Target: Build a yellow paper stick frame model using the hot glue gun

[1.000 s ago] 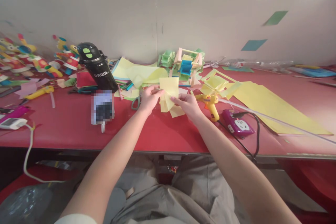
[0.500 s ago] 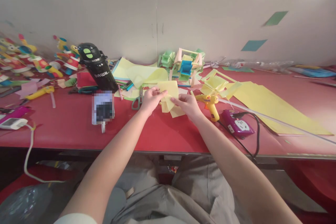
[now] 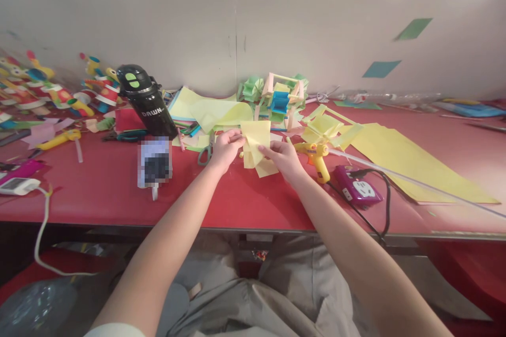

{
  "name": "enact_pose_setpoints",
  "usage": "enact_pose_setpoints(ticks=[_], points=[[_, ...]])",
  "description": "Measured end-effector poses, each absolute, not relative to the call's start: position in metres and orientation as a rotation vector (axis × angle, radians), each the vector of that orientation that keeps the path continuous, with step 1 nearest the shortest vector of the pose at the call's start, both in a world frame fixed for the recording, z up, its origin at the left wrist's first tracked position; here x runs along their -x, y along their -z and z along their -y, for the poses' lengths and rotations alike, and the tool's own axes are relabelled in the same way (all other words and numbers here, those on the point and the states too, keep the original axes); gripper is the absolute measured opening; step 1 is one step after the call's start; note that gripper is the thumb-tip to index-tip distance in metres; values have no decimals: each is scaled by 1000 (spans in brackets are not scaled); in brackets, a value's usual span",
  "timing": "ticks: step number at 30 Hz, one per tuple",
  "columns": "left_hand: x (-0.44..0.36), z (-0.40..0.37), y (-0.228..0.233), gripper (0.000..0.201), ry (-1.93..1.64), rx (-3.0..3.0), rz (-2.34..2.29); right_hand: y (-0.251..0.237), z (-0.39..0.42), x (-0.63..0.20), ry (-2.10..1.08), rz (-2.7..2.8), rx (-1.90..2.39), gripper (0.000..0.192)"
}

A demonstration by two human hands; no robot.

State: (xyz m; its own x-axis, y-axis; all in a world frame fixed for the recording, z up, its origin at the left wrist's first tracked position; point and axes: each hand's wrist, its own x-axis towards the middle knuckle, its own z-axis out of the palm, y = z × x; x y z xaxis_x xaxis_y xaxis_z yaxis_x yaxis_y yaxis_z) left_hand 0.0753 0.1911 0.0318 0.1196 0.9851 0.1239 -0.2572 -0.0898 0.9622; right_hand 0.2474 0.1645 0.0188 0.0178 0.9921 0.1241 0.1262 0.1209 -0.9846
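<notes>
Fig.: head view, two bare hands at work over a red table [image 3: 245, 197]. Left hand [image 3: 225, 148] and right hand [image 3: 282, 158] both grip a yellow paper piece [image 3: 256, 139], held just above the table betw. them; left fingers pinch its left edge, right fingers pinch the lower right part. Piece stands roughly upright, w/ smaller yellow flaps hanging below it. More yellow scraps [image 3: 265, 167] lie on the table directly under the hands.

Right of the right hand: yellow glue gun [image 3: 316, 157], lying near the wrist, and a purple power strip [image 3: 358, 185] w/ black cable just beyond. A large yellow sheet [image 3: 407, 160] spreads farther right, a thin white rod across it.

Left of the left hand: scissors [image 3: 206, 150] w/ grey handles, close by; black bottle [image 3: 146, 99], tilted, well to the left. Behind the hands, near the back partition: a paper wheel model [image 3: 281, 97] in pink, blue & green. Far left: row of colourful paper figures [image 3: 59, 92].
</notes>
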Motion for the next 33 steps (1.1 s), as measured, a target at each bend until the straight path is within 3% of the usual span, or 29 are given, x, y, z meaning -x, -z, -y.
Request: enact_pose_setpoints(ticks=[4,10,14,20,33], points=[[-75,-192,-31,22,-1310,-1181,-901,-19,-165,-246,-1017,1346,1219,42],[-75,-195,-23,24,-1343,-1267,-929,-20,-161,-244,-420,1339,1142,34],[-79,-194,-17,24,-1286,-1361,-897,-20,-158,-243,-228,1606,1116,28],[-83,-191,-15,24,-1212,-1378,-893,-14,-163,-245,-172,1677,1135,14],[-85,-185,-21,23,-1176,-1255,-870,-13,-162,-244,-167,1691,1132,17]])
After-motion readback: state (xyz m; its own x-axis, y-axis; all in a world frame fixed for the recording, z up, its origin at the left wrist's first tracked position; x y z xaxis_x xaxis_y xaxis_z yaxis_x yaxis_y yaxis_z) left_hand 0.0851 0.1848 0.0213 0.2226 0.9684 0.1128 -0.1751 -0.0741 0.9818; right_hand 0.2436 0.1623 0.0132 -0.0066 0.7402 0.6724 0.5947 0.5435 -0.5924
